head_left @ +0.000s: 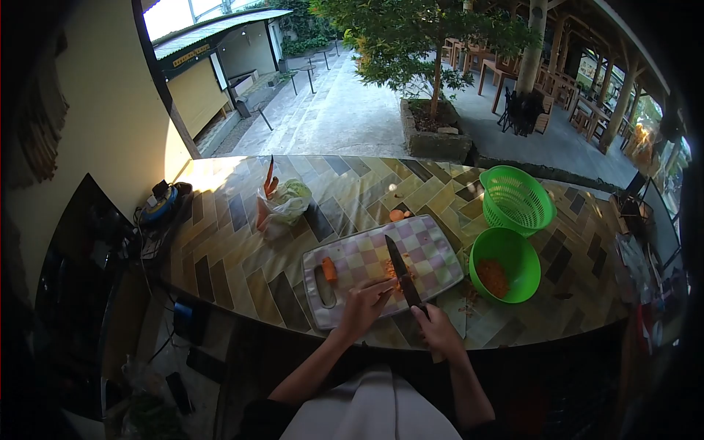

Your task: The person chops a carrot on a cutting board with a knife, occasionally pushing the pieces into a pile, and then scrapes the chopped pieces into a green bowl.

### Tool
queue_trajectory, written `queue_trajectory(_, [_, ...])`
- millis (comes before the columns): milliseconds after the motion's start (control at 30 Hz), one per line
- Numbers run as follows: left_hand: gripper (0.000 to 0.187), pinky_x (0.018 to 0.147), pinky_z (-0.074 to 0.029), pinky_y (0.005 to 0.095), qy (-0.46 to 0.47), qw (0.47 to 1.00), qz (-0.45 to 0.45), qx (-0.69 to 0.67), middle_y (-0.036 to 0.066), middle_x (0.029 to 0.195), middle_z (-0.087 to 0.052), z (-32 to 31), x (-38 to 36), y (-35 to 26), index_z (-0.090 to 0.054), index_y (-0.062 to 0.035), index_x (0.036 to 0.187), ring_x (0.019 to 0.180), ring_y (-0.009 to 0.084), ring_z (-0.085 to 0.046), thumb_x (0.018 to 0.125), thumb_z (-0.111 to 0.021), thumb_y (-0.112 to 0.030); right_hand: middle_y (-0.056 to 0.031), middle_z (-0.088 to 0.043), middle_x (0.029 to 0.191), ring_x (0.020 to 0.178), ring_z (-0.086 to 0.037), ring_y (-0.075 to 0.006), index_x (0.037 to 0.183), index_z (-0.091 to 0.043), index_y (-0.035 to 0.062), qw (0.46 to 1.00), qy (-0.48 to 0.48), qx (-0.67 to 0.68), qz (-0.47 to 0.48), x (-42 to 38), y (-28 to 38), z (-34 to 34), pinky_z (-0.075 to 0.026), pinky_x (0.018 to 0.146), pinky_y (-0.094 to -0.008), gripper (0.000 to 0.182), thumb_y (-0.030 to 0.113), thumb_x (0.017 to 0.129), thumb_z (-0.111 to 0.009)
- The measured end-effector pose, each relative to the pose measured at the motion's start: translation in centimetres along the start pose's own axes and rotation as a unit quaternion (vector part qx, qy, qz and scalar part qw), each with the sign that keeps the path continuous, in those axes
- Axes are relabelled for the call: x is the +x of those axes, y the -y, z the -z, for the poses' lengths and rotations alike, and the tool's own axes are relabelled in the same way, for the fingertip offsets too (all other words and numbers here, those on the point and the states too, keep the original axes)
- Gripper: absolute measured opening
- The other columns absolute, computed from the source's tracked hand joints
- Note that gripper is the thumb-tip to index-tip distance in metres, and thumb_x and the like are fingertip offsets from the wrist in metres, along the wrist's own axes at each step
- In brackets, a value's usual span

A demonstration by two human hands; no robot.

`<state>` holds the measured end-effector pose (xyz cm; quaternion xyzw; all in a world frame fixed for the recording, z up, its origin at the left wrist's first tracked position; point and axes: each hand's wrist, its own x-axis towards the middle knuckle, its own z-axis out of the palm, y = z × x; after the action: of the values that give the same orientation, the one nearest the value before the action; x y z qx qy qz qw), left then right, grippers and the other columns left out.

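Observation:
My right hand (440, 331) is wrapped round the handle of a kitchen knife (402, 271), whose dark blade points away from me over the cutting board (345, 249). Close to the left of the blade is my left hand (364, 302), fingers drawn together at the board; what they hold, if anything, is hidden. Finely chopped carrot (408, 277) lies around the blade. Near the board's handle slot rests a larger piece of carrot (329, 269). Right of the board, a green bowl (529, 258) holds more chopped carrot (492, 277).
A green strainer basket (546, 209) stands behind the bowl. Carrot ends (397, 215) lie beyond the board. A plastic bag (288, 205) with pale green vegetables and carrots sits at back left. A cable reel (159, 203) is at the table's left end.

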<state>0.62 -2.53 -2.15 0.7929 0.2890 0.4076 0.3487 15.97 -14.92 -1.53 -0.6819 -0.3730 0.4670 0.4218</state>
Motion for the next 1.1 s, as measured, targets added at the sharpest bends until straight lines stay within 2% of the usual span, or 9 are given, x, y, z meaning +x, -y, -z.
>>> queue_trajectory(100, [0.019, 0.087, -0.054, 0.038, 0.002, 0.995, -0.096, 0.009, 0.017, 0.108, -0.071, -1.8, 0.1, 0.2, -0.072, 0.0018, 0.104, 0.098, 0.033, -0.069, 0.087, -0.068, -0.005, 0.0054, -0.039, 0.061, 0.045, -0.037, -0.0042, 0.086, -0.046, 0.0111, 0.994, 0.02, 0.097, -0.05, -0.6, 0.8, 0.0, -0.032, 0.039, -0.0232, 0.032, 0.038, 0.103, -0.05])
queue_trajectory(200, [0.02, 0.085, -0.056, 0.036, -0.009, 0.996, -0.082, 0.033, 0.016, 0.106, -0.072, -2.5, -0.5, 0.6, -0.072, 0.0001, 0.105, 0.099, 0.032, -0.07, 0.087, -0.07, -0.008, 0.0052, -0.037, 0.059, 0.044, -0.034, -0.0043, 0.085, -0.044, 0.0119, 0.982, 0.04, 0.164, -0.088, -0.8, 0.8, 0.1, -0.03, 0.039, -0.0228, 0.033, 0.038, 0.103, -0.05])
queue_trajectory(300, [0.019, 0.083, -0.054, 0.0376, 0.022, 0.999, 0.004, 0.039, 0.017, 0.1, -0.072, -2.1, -0.6, 0.0, -0.072, 0.0031, 0.102, 0.093, 0.0334, -0.07, 0.086, -0.069, -0.007, 0.0043, -0.036, 0.059, 0.043, -0.033, -0.0049, 0.085, -0.043, 0.0116, 0.976, 0.05, 0.189, -0.094, -0.9, 0.5, 0.2, -0.03, 0.039, -0.023, 0.034, 0.039, 0.103, -0.05])
queue_trajectory(400, [0.017, 0.079, -0.054, 0.0374, 0.006, 0.998, -0.011, 0.065, 0.018, 0.096, -0.072, -1.5, -0.2, 0.1, -0.073, 0.0017, 0.099, 0.09, 0.0323, -0.07, 0.085, -0.069, -0.007, 0.0032, -0.036, 0.058, 0.042, -0.033, -0.0055, 0.085, -0.043, 0.0111, 0.973, 0.057, 0.204, -0.096, -1.0, 0.5, 0.4, -0.03, 0.039, -0.0233, 0.034, 0.04, 0.103, -0.05])
queue_trajectory(600, [0.016, 0.077, -0.055, 0.0355, -0.024, 0.997, 0.08, 0.008, 0.019, 0.095, -0.072, -1.0, 1.1, -0.5, -0.075, -0.0015, 0.099, 0.089, 0.029, -0.071, 0.086, -0.071, -0.01, 0.0027, -0.036, 0.057, 0.041, -0.032, -0.0061, 0.086, -0.043, 0.0112, 0.97, 0.068, 0.21, -0.098, -1.3, 1.2, 0.5, -0.031, 0.039, -0.0235, 0.035, 0.041, 0.103, -0.05])
queue_trajectory(700, [0.021, 0.077, -0.055, 0.0347, -0.043, 0.997, 0.052, 0.03, 0.019, 0.098, -0.072, -0.8, 1.4, -0.6, -0.074, -0.0012, 0.104, 0.088, 0.0288, -0.072, 0.086, -0.072, -0.012, 0.0028, -0.036, 0.057, 0.04, -0.031, -0.006, 0.087, -0.043, 0.0111, 0.966, 0.075, 0.226, -0.1, -1.1, 1.2, 0.7, -0.031, 0.039, -0.0235, 0.035, 0.042, 0.103, -0.05])
queue_trajectory(800, [0.03, 0.077, -0.056, 0.0317, -0.047, 0.998, -0.007, -0.036, 0.019, 0.099, -0.073, -2.1, 1.2, 0.2, -0.069, 0.0002, 0.114, 0.085, 0.0243, -0.072, 0.087, -0.073, -0.012, 0.003, -0.036, 0.057, 0.04, -0.032, -0.0061, 0.087, -0.044, 0.0107, 0.958, 0.088, 0.251, -0.11, -1.1, 1.0, 0.8, -0.03, 0.039, -0.0239, 0.036, 0.042, 0.103, -0.051])
queue_trajectory(900, [0.037, 0.077, -0.056, 0.0281, -0.03, 0.918, 0.192, -0.345, 0.017, 0.097, -0.073, -3.2, 0.3, 0.1, -0.063, 0.0012, 0.123, 0.085, 0.0183, -0.072, 0.089, -0.073, -0.01, 0.0028, -0.036, 0.056, 0.039, -0.031, -0.0061, 0.088, -0.044, 0.0108, 0.956, 0.093, 0.251, -0.117, -1.3, 1.1, 0.5, -0.031, 0.039, -0.0237, 0.035, 0.042, 0.103, -0.049])
queue_trajectory(1100, [0.028, 0.073, -0.056, 0.0263, -0.003, 0.938, 0.234, -0.258, 0.015, 0.094, -0.074, -1.5, 1.2, -1.2, -0.063, 0.0032, 0.113, 0.085, 0.0139, -0.071, 0.089, -0.072, -0.006, 0.0031, -0.036, 0.057, 0.04, -0.031, -0.0056, 0.087, -0.044, 0.0107, 0.959, 0.104, 0.24, -0.106, -1.2, 0.9, 0.4, -0.031, 0.038, -0.0235, 0.034, 0.04, 0.104, -0.048])
